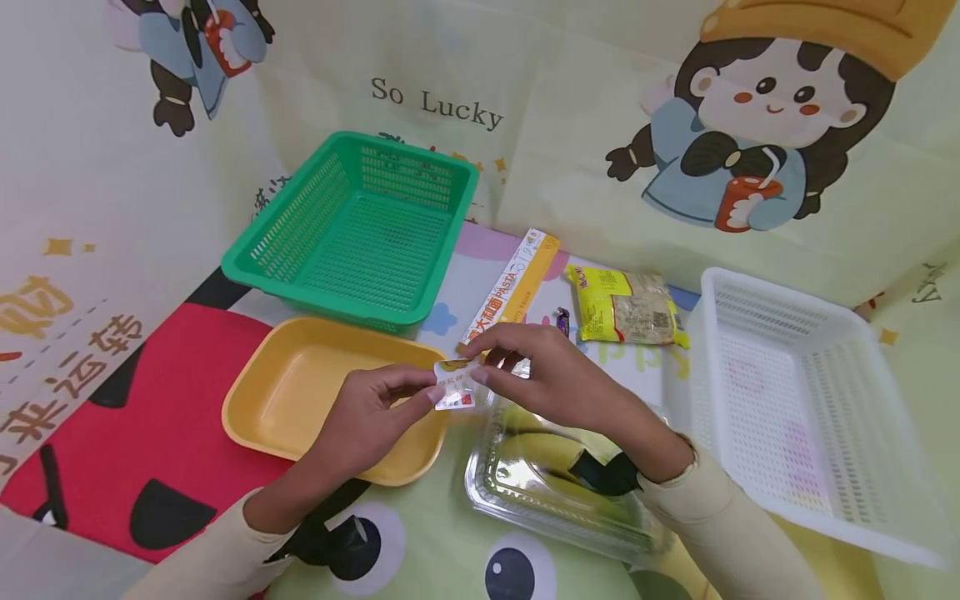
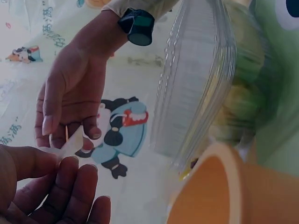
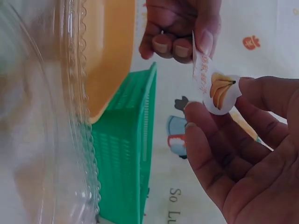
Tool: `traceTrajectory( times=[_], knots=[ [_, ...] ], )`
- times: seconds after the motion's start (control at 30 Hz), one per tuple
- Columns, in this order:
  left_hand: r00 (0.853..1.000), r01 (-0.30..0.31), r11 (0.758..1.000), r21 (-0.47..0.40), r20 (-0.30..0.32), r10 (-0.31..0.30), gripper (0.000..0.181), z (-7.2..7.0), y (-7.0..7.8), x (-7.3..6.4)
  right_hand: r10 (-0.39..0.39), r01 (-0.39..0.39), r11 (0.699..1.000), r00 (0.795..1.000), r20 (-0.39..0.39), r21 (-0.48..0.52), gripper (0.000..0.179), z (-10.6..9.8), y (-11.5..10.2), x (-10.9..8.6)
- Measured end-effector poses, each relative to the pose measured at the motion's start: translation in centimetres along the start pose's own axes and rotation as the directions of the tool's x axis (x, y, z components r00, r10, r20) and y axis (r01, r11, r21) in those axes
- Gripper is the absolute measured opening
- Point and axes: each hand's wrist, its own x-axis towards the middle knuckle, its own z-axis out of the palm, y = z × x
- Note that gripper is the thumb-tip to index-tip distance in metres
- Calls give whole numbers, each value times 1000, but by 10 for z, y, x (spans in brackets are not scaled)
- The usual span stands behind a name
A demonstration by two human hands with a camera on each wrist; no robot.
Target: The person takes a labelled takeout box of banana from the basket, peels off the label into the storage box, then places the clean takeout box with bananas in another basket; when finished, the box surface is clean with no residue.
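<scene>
A small white sticker label [image 1: 454,387] hangs between both hands, above the gap between the orange basin and a lidded clear box. It carries a banana picture and printed characters, and bends between the two grips in the right wrist view. My left hand [image 1: 367,425] pinches its left edge between thumb and index finger. At its upper right, by the banana picture, my right hand [image 3: 257,154] pinches the label with the thumb, other fingers spread below. Below my right forearm sits the clear plastic box [image 1: 480,487] with bananas [image 1: 547,454] inside.
The orange basin [image 1: 258,358] stands at left, a green basket [image 1: 262,279] behind it. A pasta box [image 1: 513,283], a small purple-wrapped piece [image 1: 562,321] and a yellow food packet [image 1: 626,304] lie beyond the hands. A white basket [image 1: 795,300] stands at right.
</scene>
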Motion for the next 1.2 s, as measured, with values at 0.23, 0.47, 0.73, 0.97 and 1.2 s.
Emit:
traceTrajectory(
  times=[0.23,0.47,0.73,0.97,1.2],
  knots=[
    [996,78,993,86,-43,-74,16,-18,2,-1,-11,11,1000,1000,-9,11,14,6,0,18],
    [998,61,995,74,-35,-59,18,-26,-2,-6,38,-38,999,999,8,3,7,11,-3,31],
    [992,117,982,150,-57,-110,19,-44,-9,-12,79,-76,996,995,59,-44,6,27,-1,57],
    [976,197,939,281,31,-214,29,-65,-11,-1,160,-145,982,980,115,-124,6,40,13,83],
    [940,277,890,363,90,-329,31,-82,-20,4,228,-206,971,949,219,-122,5,58,23,105]
  ],
)
